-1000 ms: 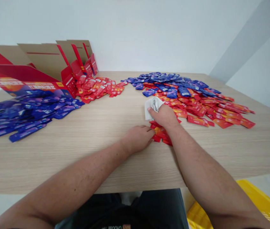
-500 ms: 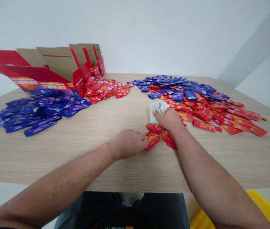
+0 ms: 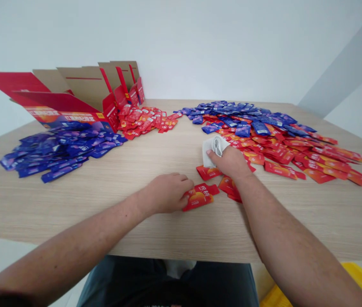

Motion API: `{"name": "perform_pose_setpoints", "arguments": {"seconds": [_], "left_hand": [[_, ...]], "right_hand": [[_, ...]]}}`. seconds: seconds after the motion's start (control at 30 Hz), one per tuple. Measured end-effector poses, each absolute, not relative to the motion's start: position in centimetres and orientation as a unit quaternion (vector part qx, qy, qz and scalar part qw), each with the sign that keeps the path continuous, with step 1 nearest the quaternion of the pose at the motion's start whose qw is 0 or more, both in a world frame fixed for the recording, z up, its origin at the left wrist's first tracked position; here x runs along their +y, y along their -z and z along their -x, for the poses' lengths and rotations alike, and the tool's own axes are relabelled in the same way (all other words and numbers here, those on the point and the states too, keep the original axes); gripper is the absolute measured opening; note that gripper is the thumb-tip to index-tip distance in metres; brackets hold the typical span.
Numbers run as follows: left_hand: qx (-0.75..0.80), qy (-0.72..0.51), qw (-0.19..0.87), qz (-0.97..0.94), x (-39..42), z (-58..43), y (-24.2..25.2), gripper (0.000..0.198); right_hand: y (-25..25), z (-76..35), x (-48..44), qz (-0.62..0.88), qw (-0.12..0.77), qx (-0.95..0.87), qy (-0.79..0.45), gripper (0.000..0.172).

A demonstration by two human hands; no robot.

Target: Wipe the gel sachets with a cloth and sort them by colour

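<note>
My left hand is closed on the left end of a red-orange packet near the table's front. Its fingertips are partly hidden. My right hand grips a folded whitish cloth, thumb on top. Just below the cloth lies another red packet, and a few more red packets sit partly under my right wrist. Right of that hand spreads a large heap of red packets, with blue packets heaped along its far side.
Open red cardboard boxes stand in a row at the back left. Before them lie a blue packet pile and a smaller red packet pile. A yellow bin is below the wooden table at the right.
My left hand has drawn one red packet left and toward me, apart from the small group. The right hand stays on the cloth. The view has shifted slightly.
</note>
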State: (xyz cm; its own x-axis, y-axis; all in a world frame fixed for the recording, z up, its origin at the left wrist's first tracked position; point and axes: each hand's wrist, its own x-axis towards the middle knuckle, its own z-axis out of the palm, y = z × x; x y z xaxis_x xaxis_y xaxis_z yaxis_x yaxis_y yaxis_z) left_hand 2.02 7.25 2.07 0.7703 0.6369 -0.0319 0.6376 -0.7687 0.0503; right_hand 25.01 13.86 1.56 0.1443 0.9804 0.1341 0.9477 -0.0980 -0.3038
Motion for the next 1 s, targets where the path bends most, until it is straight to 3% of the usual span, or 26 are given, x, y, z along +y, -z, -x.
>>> {"name": "perform_pose_setpoints", "arguments": {"seconds": [0.1, 0.27, 0.47, 0.7, 1.0], "left_hand": [[0.319, -0.018, 0.037, -0.947, 6.9, -4.4, -1.3, 0.043], [0.271, -0.062, 0.031, -0.960, 6.3, -5.7, 0.1, 0.035], [0.250, -0.086, 0.034, -0.964, 6.5, -4.2, 0.1, 0.048], [0.256, -0.051, -0.011, -0.965, 6.4, -3.2, -1.6, 0.017], [0.233, -0.089, -0.051, -0.967, 6.5, -2.9, -1.4, 0.017]], "right_hand": [[-1.5, -25.0, 13.9, 0.742, 0.153, -0.651, -0.052, 0.054], [-1.4, -24.9, 14.0, 0.740, 0.153, -0.653, -0.052, 0.052], [-1.1, -24.9, 14.0, 0.736, 0.155, -0.658, -0.047, 0.054], [-0.9, -24.8, 14.0, 0.738, 0.136, -0.660, -0.037, 0.059], [-1.0, -24.6, 13.8, 0.728, 0.130, -0.671, -0.039, 0.056]]}}
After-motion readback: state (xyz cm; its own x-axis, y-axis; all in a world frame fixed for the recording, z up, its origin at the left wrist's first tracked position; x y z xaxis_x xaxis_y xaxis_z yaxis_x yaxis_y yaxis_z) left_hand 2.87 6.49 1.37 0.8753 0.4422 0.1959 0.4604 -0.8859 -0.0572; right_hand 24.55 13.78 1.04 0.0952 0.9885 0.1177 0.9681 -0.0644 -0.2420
